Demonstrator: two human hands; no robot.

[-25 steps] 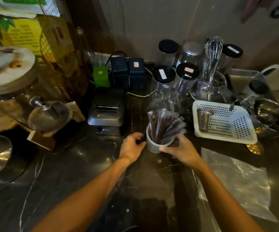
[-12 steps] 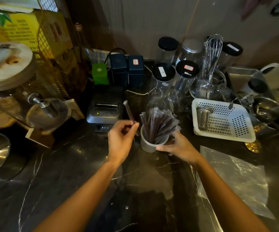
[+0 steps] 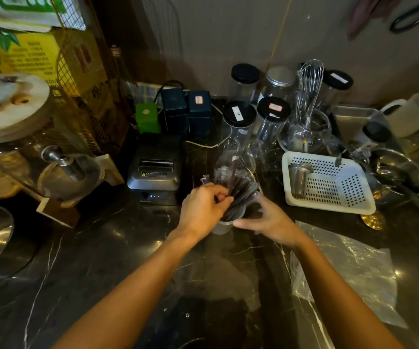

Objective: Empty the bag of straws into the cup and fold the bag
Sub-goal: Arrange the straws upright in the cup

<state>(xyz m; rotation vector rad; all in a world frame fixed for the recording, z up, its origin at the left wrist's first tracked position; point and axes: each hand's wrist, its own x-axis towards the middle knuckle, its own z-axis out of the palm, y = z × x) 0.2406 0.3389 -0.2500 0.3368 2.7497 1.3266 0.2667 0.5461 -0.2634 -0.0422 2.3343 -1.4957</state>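
Observation:
A small metal cup [image 3: 222,226] stands on the dark marble counter, filled with a bundle of dark wrapped straws [image 3: 240,188] that fan out up and to the right. My left hand [image 3: 203,210] is over the cup's left rim, its fingers pinched on a straw among the bundle. My right hand [image 3: 270,222] wraps the cup's right side and steadies it. The clear plastic bag [image 3: 349,268] lies flat and empty on the counter to the right, beside my right forearm.
A white perforated basket [image 3: 329,182] with a metal strainer sits right of the cup. Jars with black lids [image 3: 238,114] and a whisk [image 3: 309,84] stand behind. A receipt printer [image 3: 155,167] is at the left, with a glass drink dispenser [image 3: 40,157] further left.
My left hand picked a loose straw up from the counter beside the cup, lifted it, and has now brought it over into the bundle. My right hand stayed on the cup.

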